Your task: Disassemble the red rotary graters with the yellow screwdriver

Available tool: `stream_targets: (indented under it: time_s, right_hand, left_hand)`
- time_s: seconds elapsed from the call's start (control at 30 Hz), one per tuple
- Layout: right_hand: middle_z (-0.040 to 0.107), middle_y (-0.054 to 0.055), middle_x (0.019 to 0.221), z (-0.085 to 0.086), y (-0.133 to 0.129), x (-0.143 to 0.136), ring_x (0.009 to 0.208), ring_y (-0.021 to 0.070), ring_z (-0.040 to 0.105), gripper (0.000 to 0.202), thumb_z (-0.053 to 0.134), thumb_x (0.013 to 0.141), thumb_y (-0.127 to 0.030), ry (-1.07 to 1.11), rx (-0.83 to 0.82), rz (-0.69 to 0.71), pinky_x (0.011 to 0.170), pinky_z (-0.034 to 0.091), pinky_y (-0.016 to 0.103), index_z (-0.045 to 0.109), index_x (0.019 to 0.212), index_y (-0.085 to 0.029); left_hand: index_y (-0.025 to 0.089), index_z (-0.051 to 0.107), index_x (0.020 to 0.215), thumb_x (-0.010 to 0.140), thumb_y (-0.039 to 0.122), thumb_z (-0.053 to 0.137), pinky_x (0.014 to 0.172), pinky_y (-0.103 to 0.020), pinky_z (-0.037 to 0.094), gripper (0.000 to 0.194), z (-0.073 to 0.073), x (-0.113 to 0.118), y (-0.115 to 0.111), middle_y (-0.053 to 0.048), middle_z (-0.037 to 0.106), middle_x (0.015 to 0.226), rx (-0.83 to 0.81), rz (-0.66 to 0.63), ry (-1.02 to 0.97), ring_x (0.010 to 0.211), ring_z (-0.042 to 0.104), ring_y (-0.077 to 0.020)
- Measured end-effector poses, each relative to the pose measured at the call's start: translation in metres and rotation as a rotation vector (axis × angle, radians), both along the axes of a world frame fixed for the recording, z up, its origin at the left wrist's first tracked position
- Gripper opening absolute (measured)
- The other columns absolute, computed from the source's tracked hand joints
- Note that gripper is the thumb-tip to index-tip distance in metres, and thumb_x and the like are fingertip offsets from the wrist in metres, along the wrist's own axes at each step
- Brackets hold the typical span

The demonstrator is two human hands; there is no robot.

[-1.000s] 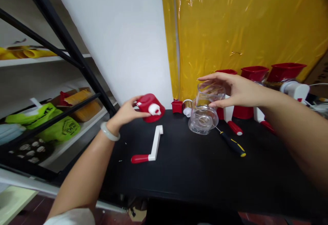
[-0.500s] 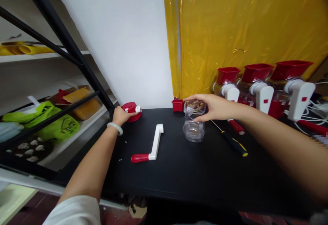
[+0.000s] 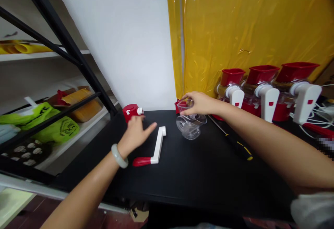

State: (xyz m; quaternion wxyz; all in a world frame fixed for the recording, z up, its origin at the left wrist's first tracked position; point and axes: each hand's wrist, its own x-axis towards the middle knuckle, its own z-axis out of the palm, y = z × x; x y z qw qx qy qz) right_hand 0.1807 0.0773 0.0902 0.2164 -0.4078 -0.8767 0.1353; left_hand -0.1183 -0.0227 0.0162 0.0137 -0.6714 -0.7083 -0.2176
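My right hand grips the upper part of a clear plastic housing, which is tilted over the black table. My left hand is open, thumb and fingers apart, just in front of a round red base with a white knob. Beside that hand lies a white crank handle with a red grip. Partly hidden behind my right hand stands a small red hopper. A screwdriver with a black and yellow handle lies right of the housing.
Several assembled red, clear and white hand-crank machines stand in a row at the right, with white cables beside them. A black metal frame and shelves holding bags border the left. Yellow plastic sheeting hangs behind.
My left hand has let go of the red base and moved right and nearer. My right hand has shifted slightly left, and the clear housing has turned from upright to tilted.
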Motion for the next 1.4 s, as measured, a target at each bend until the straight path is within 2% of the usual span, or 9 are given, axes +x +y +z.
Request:
stream_targets:
  time_s: [0.17, 0.37, 0.63, 0.73, 0.87, 0.97, 1.07, 1.2, 1.4]
  right_hand:
    - [0.067, 0.022, 0.121, 0.008, 0.008, -0.06, 0.108, 0.0344, 0.067, 0.075, 0.077, 0.07, -0.062, -0.128, 0.104, -0.132, 0.088, 0.053, 0.042, 0.066, 0.123, -0.01]
    - [0.059, 0.026, 0.13, 0.003, 0.008, -0.106, 0.112, 0.0359, 0.065, 0.086, 0.072, 0.073, -0.071, -0.158, 0.05, -0.23, 0.087, 0.053, 0.042, 0.059, 0.13, -0.007]
    - [0.055, 0.028, 0.134, -0.005, 0.009, -0.121, 0.118, 0.0387, 0.061, 0.096, 0.054, 0.079, -0.083, -0.178, 0.005, -0.265, 0.093, 0.05, 0.047, 0.053, 0.135, -0.005]
    - [0.056, 0.026, 0.135, 0.009, -0.007, -0.1, 0.119, 0.041, 0.06, 0.091, 0.041, 0.086, -0.083, -0.17, 0.057, -0.233, 0.093, 0.049, 0.049, 0.051, 0.138, -0.009]
    - [0.067, 0.02, 0.118, 0.022, -0.055, -0.018, 0.104, 0.0346, 0.067, 0.067, 0.029, 0.098, -0.068, -0.113, 0.247, -0.225, 0.083, 0.051, 0.042, 0.058, 0.125, -0.014]
    - [0.071, 0.013, 0.083, -0.005, -0.099, 0.058, 0.076, 0.0299, 0.07, 0.054, 0.026, 0.103, -0.054, -0.286, 0.205, -0.418, 0.064, 0.048, 0.038, 0.065, 0.095, -0.017]
    - [0.073, 0.015, 0.084, -0.056, -0.126, 0.107, 0.073, 0.0325, 0.073, 0.045, 0.041, 0.099, -0.052, -0.487, 0.146, -0.558, 0.057, 0.047, 0.037, 0.067, 0.096, -0.015]
    - [0.074, 0.017, 0.083, -0.102, -0.132, 0.12, 0.076, 0.0347, 0.075, 0.045, 0.047, 0.097, -0.052, -0.603, 0.092, -0.545, 0.055, 0.048, 0.037, 0.068, 0.097, -0.012]
    - [0.075, 0.017, 0.082, -0.108, -0.128, 0.116, 0.075, 0.0333, 0.076, 0.033, 0.043, 0.1, -0.037, -0.648, 0.042, -0.547, 0.055, 0.05, 0.035, 0.066, 0.099, -0.014]
  left_hand:
    - [0.012, 0.061, 0.124, 0.086, 0.045, 0.059, 0.096, -0.042, 0.049, 0.05, -0.009, 0.043, -0.051, -0.016, 0.065, 0.114, -0.267, -0.174, 0.032, 0.104, 0.066, -0.0312]
    - [0.02, 0.064, 0.102, 0.079, 0.026, 0.057, 0.079, -0.036, 0.05, 0.025, -0.001, 0.018, -0.069, -0.007, 0.071, 0.095, -0.354, -0.157, -0.088, 0.084, 0.069, -0.0257]
    - [0.022, 0.048, 0.105, 0.072, 0.025, 0.065, 0.068, -0.035, 0.056, 0.037, -0.001, 0.007, -0.08, -0.003, 0.068, 0.095, -0.258, -0.252, -0.647, 0.075, 0.07, -0.0227]
    - [0.021, 0.049, 0.121, 0.072, 0.025, 0.066, 0.059, -0.033, 0.055, 0.052, 0.006, 0.019, -0.074, 0.001, 0.063, 0.083, -0.181, -0.283, -0.681, 0.066, 0.067, -0.0207]
    - [0.023, 0.045, 0.134, 0.084, 0.033, 0.061, 0.045, -0.031, 0.052, 0.053, 0.017, 0.037, -0.066, 0.003, 0.06, 0.07, -0.203, -0.381, -0.735, 0.048, 0.061, -0.0179]
    - [0.022, 0.048, 0.127, 0.09, 0.033, 0.057, 0.048, -0.031, 0.055, 0.04, 0.023, 0.05, -0.058, 0.002, 0.061, 0.066, -0.258, -0.467, -0.709, 0.05, 0.064, -0.0184]
    - [0.022, 0.048, 0.116, 0.087, 0.03, 0.059, 0.049, -0.029, 0.056, 0.032, 0.027, 0.066, -0.044, -0.003, 0.067, 0.086, -0.262, -0.544, -0.728, 0.063, 0.07, -0.0195]
    - [0.022, 0.045, 0.111, 0.081, 0.022, 0.062, 0.057, -0.033, 0.058, 0.035, 0.027, 0.085, -0.023, -0.004, 0.067, 0.096, -0.23, -0.576, -0.763, 0.065, 0.07, -0.0187]
    - [0.022, 0.049, 0.121, 0.075, 0.016, 0.058, 0.067, -0.036, 0.057, 0.047, 0.022, 0.093, -0.014, 0.002, 0.064, 0.077, -0.129, -0.476, -0.678, 0.061, 0.068, -0.0186]
